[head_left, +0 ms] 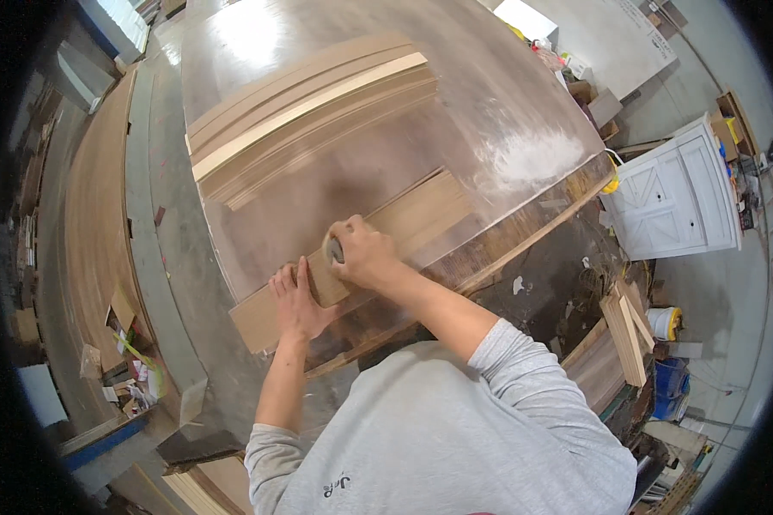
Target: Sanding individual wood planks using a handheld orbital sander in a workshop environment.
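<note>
My left hand (pixel 295 307) lies on a long brown wooden board (pixel 429 219) near the table's front edge, fingers stretched out and pressing on its face. Just to the right, my right hand (pixel 367 253) is closed around a small round thing (pixel 334 250) with a pale rim and a dark middle. It stands against the same board; its exact kind is partly hidden by my fingers. Under the far edge of the board another thin board edge shows. Beyond my hands lies a row of similar brown boards (pixel 318 129), with one paler strip (pixel 309 112) among them.
The wide worktable (pixel 489 94) has a white dusty patch (pixel 532 159) at the right. A white cabinet (pixel 670 197) stands past its right edge. Offcuts (pixel 624 335) and a white bucket (pixel 661 324) are at the lower right. Large wooden sheets (pixel 94 215) lie on the left.
</note>
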Demonstrator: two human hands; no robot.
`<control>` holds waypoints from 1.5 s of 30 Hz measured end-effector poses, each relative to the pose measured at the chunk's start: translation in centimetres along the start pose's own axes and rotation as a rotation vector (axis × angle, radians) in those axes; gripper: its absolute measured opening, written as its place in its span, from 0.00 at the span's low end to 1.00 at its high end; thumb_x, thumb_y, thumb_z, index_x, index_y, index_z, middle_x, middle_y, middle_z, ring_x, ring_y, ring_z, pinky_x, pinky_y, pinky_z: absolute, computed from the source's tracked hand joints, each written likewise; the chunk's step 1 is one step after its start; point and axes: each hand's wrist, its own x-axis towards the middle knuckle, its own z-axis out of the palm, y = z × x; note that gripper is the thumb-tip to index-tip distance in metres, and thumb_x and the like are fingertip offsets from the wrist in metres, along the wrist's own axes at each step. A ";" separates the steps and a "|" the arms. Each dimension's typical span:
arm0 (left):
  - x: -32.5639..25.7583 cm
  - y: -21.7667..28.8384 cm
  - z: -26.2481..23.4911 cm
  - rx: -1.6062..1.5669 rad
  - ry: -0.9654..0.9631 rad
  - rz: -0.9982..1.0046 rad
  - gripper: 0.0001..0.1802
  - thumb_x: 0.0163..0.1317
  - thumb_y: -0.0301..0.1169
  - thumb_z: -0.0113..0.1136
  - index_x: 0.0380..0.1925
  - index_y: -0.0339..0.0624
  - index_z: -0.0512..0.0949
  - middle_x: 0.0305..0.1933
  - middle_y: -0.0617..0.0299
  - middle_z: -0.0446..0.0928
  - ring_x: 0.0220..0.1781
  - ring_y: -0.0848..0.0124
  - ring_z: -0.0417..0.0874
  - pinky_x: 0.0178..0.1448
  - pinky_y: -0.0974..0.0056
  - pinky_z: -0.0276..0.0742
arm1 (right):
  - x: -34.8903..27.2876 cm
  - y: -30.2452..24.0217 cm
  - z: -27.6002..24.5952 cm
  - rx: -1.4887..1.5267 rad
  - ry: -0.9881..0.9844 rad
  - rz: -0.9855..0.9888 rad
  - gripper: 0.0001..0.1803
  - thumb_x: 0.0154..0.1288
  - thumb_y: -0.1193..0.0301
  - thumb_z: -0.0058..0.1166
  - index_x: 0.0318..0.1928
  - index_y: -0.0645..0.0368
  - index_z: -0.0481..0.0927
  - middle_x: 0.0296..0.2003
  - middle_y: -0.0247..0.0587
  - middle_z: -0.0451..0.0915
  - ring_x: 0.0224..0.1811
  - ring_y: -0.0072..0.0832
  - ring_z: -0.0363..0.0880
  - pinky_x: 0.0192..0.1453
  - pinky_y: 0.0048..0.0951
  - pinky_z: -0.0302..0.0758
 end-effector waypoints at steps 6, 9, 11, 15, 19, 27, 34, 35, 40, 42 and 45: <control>0.7 1.2 -0.8 0.059 -0.017 -0.029 0.65 0.38 0.52 0.83 0.77 0.40 0.61 0.69 0.44 0.62 0.73 0.43 0.60 0.81 0.41 0.52 | 2.8 8.0 -4.2 -0.001 0.203 0.198 0.29 0.64 0.56 0.63 0.63 0.50 0.74 0.58 0.56 0.75 0.51 0.59 0.84 0.57 0.58 0.81; 0.8 0.7 -0.7 0.040 -0.026 -0.008 0.66 0.37 0.52 0.83 0.76 0.39 0.61 0.70 0.44 0.62 0.74 0.43 0.59 0.82 0.42 0.51 | 2.4 6.9 -4.6 -0.030 0.161 0.183 0.29 0.64 0.57 0.63 0.63 0.48 0.74 0.58 0.56 0.75 0.50 0.60 0.84 0.57 0.59 0.81; 0.8 0.8 -0.4 0.018 0.002 0.022 0.67 0.36 0.52 0.83 0.76 0.38 0.61 0.70 0.44 0.62 0.74 0.42 0.59 0.82 0.42 0.51 | 1.1 4.2 -3.0 -0.062 0.105 0.119 0.28 0.62 0.57 0.65 0.61 0.45 0.74 0.57 0.56 0.76 0.51 0.62 0.84 0.55 0.59 0.82; 0.0 -0.2 0.5 0.002 0.039 0.001 0.67 0.34 0.51 0.83 0.76 0.38 0.62 0.70 0.44 0.62 0.74 0.43 0.60 0.82 0.42 0.51 | 0.6 -0.6 -0.8 -0.017 0.018 -0.005 0.28 0.61 0.57 0.65 0.60 0.46 0.74 0.58 0.57 0.75 0.51 0.61 0.84 0.57 0.58 0.82; 0.2 0.3 -0.5 0.025 0.024 0.007 0.66 0.35 0.51 0.83 0.75 0.38 0.63 0.69 0.44 0.63 0.74 0.44 0.59 0.82 0.42 0.52 | 3.2 6.7 -1.3 -0.050 0.230 0.027 0.27 0.63 0.57 0.64 0.60 0.48 0.74 0.54 0.56 0.77 0.48 0.58 0.85 0.55 0.56 0.83; 0.7 0.5 0.0 0.006 -0.071 0.019 0.67 0.40 0.54 0.82 0.78 0.40 0.59 0.71 0.43 0.61 0.77 0.44 0.57 0.84 0.40 0.47 | -1.0 3.2 -0.2 -0.042 0.219 -0.090 0.25 0.63 0.56 0.66 0.57 0.49 0.75 0.53 0.52 0.77 0.47 0.56 0.86 0.50 0.55 0.84; 0.5 0.2 0.3 -0.037 -0.039 -0.031 0.66 0.39 0.52 0.82 0.78 0.41 0.59 0.71 0.44 0.62 0.76 0.43 0.59 0.84 0.38 0.48 | -4.4 2.2 -1.7 -0.013 -0.070 -0.016 0.27 0.64 0.54 0.65 0.61 0.46 0.76 0.61 0.52 0.75 0.55 0.52 0.85 0.53 0.52 0.86; 0.5 0.4 0.0 -0.018 -0.047 -0.040 0.66 0.39 0.52 0.82 0.77 0.41 0.60 0.71 0.44 0.62 0.76 0.43 0.59 0.84 0.38 0.48 | -4.9 4.1 -2.5 -0.046 0.002 0.073 0.27 0.64 0.53 0.64 0.60 0.47 0.76 0.59 0.51 0.76 0.51 0.54 0.86 0.52 0.54 0.85; 0.5 0.7 -0.3 0.013 -0.028 -0.020 0.65 0.38 0.52 0.82 0.76 0.40 0.62 0.70 0.44 0.62 0.75 0.43 0.59 0.84 0.38 0.48 | -5.5 15.0 -8.0 -0.165 0.243 0.282 0.27 0.66 0.52 0.59 0.60 0.51 0.75 0.58 0.53 0.78 0.57 0.55 0.82 0.59 0.53 0.80; 0.4 0.6 -0.6 0.039 -0.013 -0.001 0.65 0.38 0.51 0.83 0.76 0.40 0.62 0.70 0.44 0.62 0.75 0.43 0.59 0.83 0.38 0.48 | -4.9 17.0 -10.2 -0.159 0.222 0.325 0.28 0.65 0.52 0.60 0.60 0.51 0.75 0.59 0.53 0.78 0.58 0.55 0.81 0.61 0.53 0.79; 0.5 0.8 -0.6 0.020 -0.025 -0.006 0.65 0.37 0.51 0.83 0.76 0.40 0.62 0.70 0.44 0.62 0.75 0.42 0.59 0.83 0.37 0.48 | -2.2 19.7 -11.6 -0.147 0.239 0.343 0.29 0.63 0.51 0.61 0.61 0.51 0.75 0.59 0.54 0.78 0.59 0.54 0.80 0.62 0.52 0.79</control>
